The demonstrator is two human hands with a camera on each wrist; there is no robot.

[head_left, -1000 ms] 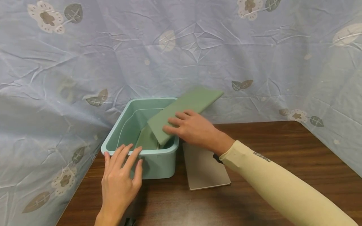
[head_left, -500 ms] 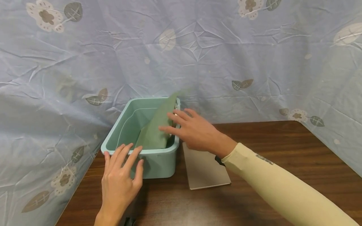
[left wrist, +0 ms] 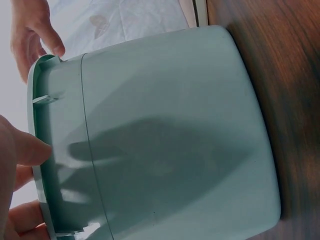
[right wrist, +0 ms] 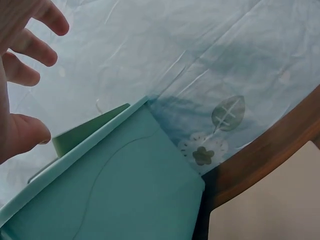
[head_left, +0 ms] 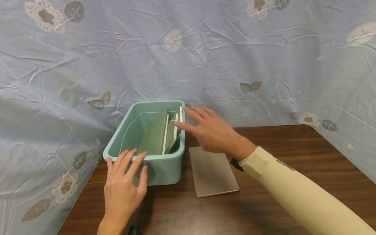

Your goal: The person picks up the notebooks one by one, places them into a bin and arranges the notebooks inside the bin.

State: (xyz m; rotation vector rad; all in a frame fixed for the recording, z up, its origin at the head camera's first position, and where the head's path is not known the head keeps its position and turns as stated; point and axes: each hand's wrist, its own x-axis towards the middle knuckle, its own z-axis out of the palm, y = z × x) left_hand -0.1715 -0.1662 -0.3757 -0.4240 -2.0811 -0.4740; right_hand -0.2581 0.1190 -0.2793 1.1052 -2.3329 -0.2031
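A pale green plastic bin [head_left: 158,169] stands on the table, its outer wall [left wrist: 165,125] filling the left wrist view. My left hand [head_left: 124,191] rests on its front rim, fingers spread and reaching over the edge, thumb against the outside. Inside lean several green-covered notebooks [head_left: 154,135], white page edges up, against the right wall. Over the right rim hovers my right hand [head_left: 210,130], fingers apart and holding nothing; in the right wrist view a green notebook [right wrist: 92,130] pokes above the rim below the thumb. A grey-brown notebook [head_left: 214,171] lies flat right of the bin.
A dark wood-grain table [head_left: 282,156] carries everything. Behind and along the sides hangs a pale blue floral cloth [head_left: 202,65], close to the bin's back edge.
The green notebook that stuck out over the right rim has tipped down into the bin beside the others. My right hand has let go and drawn back to the right. My left hand stays put.
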